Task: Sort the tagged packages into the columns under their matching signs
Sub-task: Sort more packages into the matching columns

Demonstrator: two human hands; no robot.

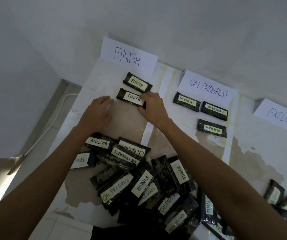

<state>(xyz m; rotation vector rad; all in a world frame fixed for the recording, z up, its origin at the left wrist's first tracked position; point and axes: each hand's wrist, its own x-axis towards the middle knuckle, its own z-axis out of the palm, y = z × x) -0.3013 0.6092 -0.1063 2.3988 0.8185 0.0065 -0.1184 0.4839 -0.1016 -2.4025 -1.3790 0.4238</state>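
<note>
Three paper signs stand along the wall: FINISH (pixel 128 55), ON PROGRESS (pixel 207 88) and EXCLUDED (pixel 281 116). Under FINISH lie two black packages tagged FINISH, one at the back (pixel 137 82) and a nearer one (pixel 130 98). My right hand (pixel 152 106) pinches the right end of the nearer one, fingers on top and thumb at its near edge. My left hand (pixel 98 112) lies flat just left of it, fingertips close to its left end. Three ON PROGRESS packages (pixel 212 128) lie under their sign. A mixed pile of tagged packages (pixel 139 181) sits near me.
White paper strips (pixel 145 134) divide the floor into columns. More packages lie at the lower right (pixel 277 196). A white wall corner and a cable (pixel 52 122) run along the left. Bare floor shows under the EXCLUDED sign.
</note>
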